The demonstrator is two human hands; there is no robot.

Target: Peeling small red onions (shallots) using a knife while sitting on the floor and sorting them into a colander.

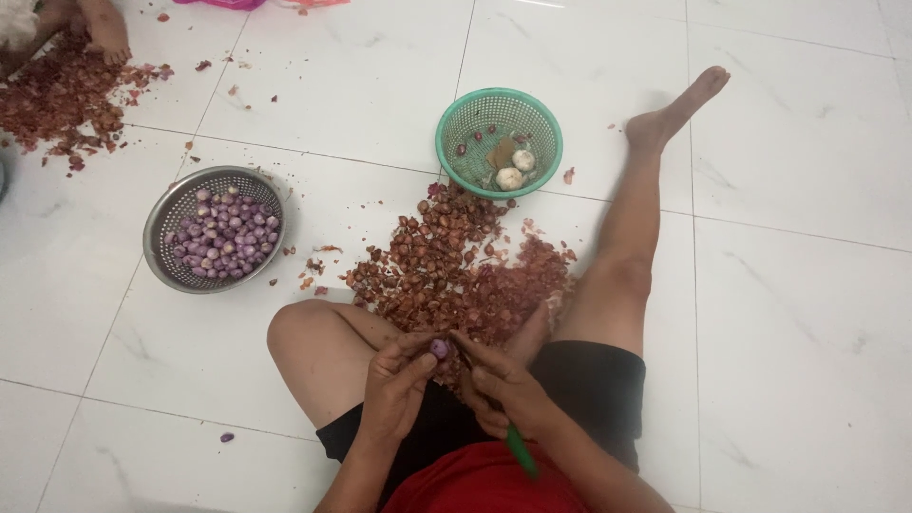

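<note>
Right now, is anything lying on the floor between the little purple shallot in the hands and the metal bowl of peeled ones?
Little does. The shallot sits pinched between the left hand and right hand. Toward the metal colander, the bent left knee rises and a few peel scraps lie, otherwise bare white tile.

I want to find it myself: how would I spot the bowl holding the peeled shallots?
Start at the heap of brown skins before the seated person. The metal colander sits to its left. Unlike the green basket, it is silver and full of purple bulbs.
</note>
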